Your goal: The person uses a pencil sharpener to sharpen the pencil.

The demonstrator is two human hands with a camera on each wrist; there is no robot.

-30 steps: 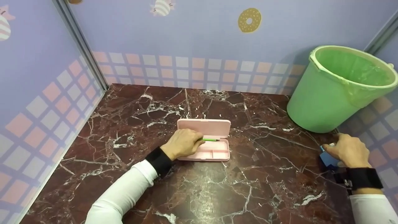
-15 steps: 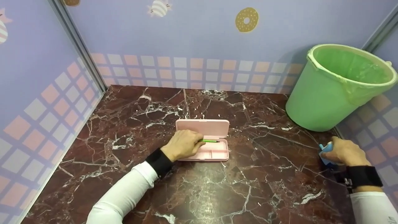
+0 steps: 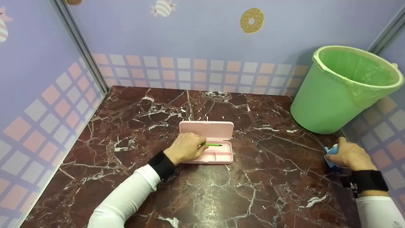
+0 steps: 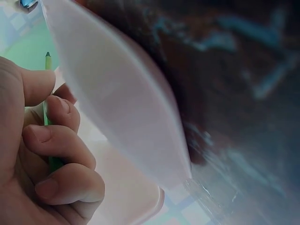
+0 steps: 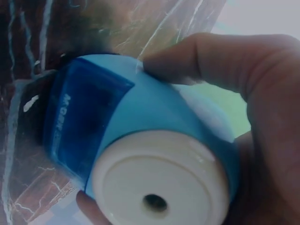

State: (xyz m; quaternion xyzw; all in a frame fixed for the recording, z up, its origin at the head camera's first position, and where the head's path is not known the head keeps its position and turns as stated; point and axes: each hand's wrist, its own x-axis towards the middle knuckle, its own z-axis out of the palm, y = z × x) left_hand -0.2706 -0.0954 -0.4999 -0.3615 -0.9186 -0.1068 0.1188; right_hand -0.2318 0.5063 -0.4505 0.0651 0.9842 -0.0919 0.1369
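Observation:
In the head view my left hand point(image 3: 187, 146) is over the left part of a pink pencil case point(image 3: 224, 157), whose lid stands raised at the back. It pinches a green pencil point(image 3: 212, 144), dark tip pointing right above the compartments. In the left wrist view, thumb and curled fingers surround the pencil point(image 4: 48, 65), with the pale case lid point(image 4: 112, 89) close beside them. Far right, my right hand point(image 3: 352, 155) grips a blue pencil sharpener point(image 3: 331, 160). Its white round face with a pencil hole and its dark blue clear shavings box show on the sharpener point(image 5: 140, 108) in the right wrist view.
A tall green bin point(image 3: 326, 101) with a liner stands at the back right, just beyond my right hand. Purple patterned wall panels point(image 3: 202, 38) enclose the marbled dark red tabletop point(image 3: 152, 196) at the back and sides.
My right hand has turned the sharpener a little and shifted slightly left. The pencil's tip has dipped slightly in my left hand. The case stays put.

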